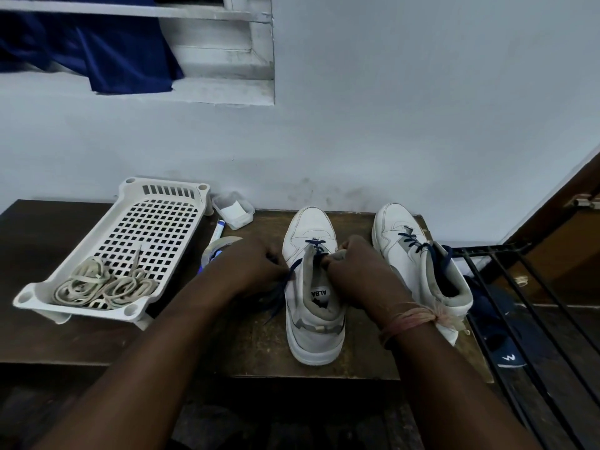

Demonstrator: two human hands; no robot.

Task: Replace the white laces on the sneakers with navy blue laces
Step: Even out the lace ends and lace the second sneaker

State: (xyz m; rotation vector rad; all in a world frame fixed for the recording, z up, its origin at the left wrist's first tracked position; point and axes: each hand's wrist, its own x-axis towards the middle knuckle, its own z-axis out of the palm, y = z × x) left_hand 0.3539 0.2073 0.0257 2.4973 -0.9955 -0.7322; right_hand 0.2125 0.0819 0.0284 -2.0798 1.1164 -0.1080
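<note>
Mid-lacing, by the look of it: left hand [256, 264] pinching the navy lace [281, 289] at centre frame, right hand [354, 271] curled on the collar of the left sneaker [313, 287]. Next, probably threading a higher eyelet. Right sneaker [418, 258] already navy-laced; white laces [104, 284] heaped in the tray [162, 203], lower left.

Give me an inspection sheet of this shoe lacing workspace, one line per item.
Surface: dark brown wooden table, worn.
Job's things: two white sneakers; left sneaker partly laced in navy blue lace; right sneaker laced navy; removed white laces in white perforated plastic tray.
Clutter: clear plastic container, marker pen, tape roll.
Grippers: left hand pinches the navy lace; right hand grips the left sneaker's collar.
Cables: nothing seen.
Surroundings: grey wall, blue cloth, black metal rack.
</note>
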